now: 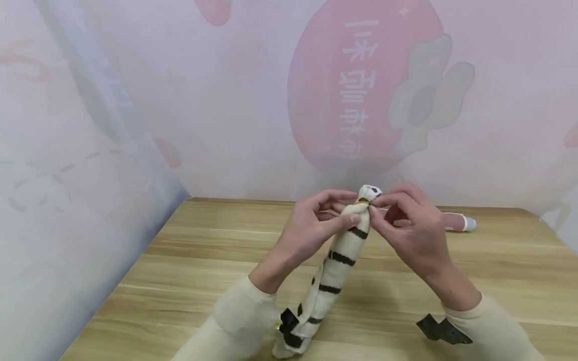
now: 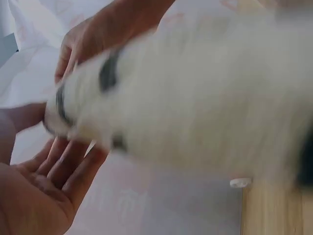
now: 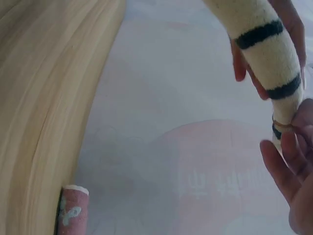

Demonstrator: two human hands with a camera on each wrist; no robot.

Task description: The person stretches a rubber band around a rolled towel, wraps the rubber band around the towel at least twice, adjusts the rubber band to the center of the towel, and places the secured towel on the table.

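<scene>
From the head view I see a rolled striped cloth (image 1: 336, 260), cream with dark bands, standing nearly upright over the wooden worktop (image 1: 189, 281), its lower end resting near the front edge between my two sleeves and its top end lifted to where both hands meet. My left hand (image 1: 316, 225) curls its fingers around the roll just under the top, thumb pressed against the cloth; my right hand (image 1: 406, 225) pinches at the neck, where a thin brown elastic band (image 3: 283, 125) circles the roll, as the right wrist view shows plainly. So both hands are closed on the cloth, neither one relaxed. The left wrist view is smeared with motion, and I can only make out pale fabric and an opened palm below it. I judge this roll to be light and soft: it bends slightly along its length, the nap looks fuzzy, and it will squash under pressure without harm. It is not slippery, but the roll could loosen if I let go below the band, so the best hold is right at the banded neck. A small pink-and-white item (image 1: 458, 221) lies on the worktop behind my right hand, apart from the work.
</scene>
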